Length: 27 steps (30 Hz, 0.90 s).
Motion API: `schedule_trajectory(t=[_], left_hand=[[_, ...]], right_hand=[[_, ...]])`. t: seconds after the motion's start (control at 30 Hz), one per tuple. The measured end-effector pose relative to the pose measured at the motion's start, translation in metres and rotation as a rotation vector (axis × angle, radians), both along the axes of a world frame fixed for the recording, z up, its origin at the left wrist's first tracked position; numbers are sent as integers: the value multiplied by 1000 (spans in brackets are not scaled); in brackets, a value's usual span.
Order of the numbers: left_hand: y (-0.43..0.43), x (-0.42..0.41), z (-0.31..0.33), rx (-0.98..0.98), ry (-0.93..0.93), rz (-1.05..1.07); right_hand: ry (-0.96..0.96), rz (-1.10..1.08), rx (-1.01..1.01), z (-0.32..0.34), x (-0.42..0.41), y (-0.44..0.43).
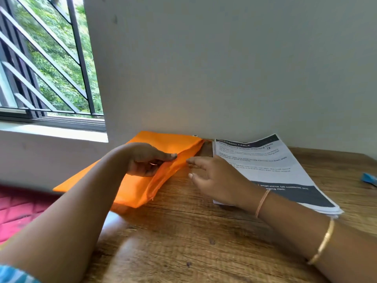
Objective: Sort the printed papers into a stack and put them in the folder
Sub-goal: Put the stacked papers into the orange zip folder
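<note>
Papers (273, 168) sit stacked at the right of the worktop (183, 242), with the orange folder (140, 188) just left of them. My left hand (145, 159) pinches the folder's upper flap, thumb on top, fingers under. My right hand (216, 180) hovers loose beside the mouth and holds nothing. I should lift the flap wide so the stack slides in flat without catching.
</note>
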<state>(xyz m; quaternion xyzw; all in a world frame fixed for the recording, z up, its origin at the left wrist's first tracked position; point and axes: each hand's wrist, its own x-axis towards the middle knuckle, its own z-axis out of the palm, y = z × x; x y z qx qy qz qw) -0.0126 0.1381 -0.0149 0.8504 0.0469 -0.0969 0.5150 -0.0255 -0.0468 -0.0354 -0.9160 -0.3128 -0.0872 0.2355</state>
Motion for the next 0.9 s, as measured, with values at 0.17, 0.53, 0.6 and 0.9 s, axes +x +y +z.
schedule_trajectory(t=[0.17,0.53,0.6,0.9], left_hand=[[3,-1,7,-242,56,33],[21,23,27,262,-812,356],[20,23,26,322,-914,336],[34,25,27,358,-1180,450]], right_hand=[[0,45,-22,-3,13,21],[104,40,-135,6,24,42],[135,37,-178,8,27,47],[154,52,-354,4,21,44]])
